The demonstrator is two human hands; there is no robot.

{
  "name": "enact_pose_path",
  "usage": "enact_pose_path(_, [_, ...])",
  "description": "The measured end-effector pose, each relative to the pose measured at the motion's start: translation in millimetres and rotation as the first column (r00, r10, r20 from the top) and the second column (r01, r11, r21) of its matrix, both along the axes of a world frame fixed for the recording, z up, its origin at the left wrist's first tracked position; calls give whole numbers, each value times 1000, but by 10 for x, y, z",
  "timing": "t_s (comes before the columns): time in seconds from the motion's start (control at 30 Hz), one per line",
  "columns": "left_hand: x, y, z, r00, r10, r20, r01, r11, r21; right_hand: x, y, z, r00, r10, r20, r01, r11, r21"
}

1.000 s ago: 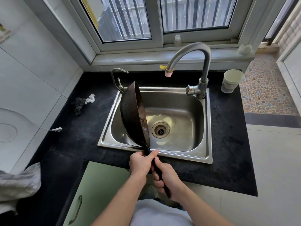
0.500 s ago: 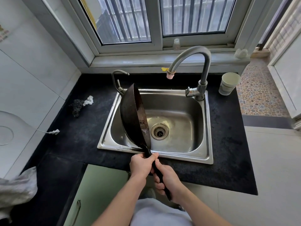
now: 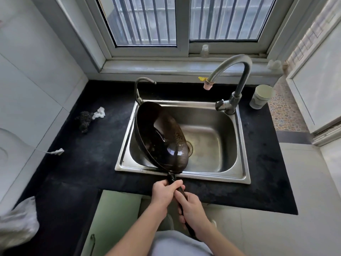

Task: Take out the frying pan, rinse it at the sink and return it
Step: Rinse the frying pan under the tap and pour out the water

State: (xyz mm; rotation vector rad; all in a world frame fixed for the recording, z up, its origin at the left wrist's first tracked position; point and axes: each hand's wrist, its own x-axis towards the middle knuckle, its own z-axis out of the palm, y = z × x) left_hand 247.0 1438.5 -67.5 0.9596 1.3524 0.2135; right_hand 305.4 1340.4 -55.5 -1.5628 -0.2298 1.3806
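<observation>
Pan handle within left hand, right hand fingers

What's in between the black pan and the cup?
In the head view, the big tap stands between the frying pan and the cup, on the sink rim's back right corner.

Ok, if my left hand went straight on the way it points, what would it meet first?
Most likely the bowl of the frying pan, where its handle joins, close ahead of the left hand, above the front rim of the sink.
</observation>
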Motion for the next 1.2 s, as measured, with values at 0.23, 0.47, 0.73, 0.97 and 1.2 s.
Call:
enact_pose_path(0.23, [-83,77,-155,985,64,160,-23,968,-249,-274,51,-109,873,95,478,11,977,-214])
enact_pose_path(0.47, [-200,251,-289,966,-84,243,159,939,-305,-502,62,-234,825,71,561,94,961,-260])
enact_pose_path(0.73, [-405,430,-272,921,-167,353,295,890,-349,-598,205,-264,994,-99,-51,90,984,-156])
enact_pose_path(0.97, [-398,453,-248,907,-164,388,315,875,-366,-593,294,-113,971,-227,-77,205,953,-223])
enact_pose_path(1.2, [-344,344,-203,931,-29,363,187,893,-410,-528,251,-78,985,-104,140,130,973,-189])
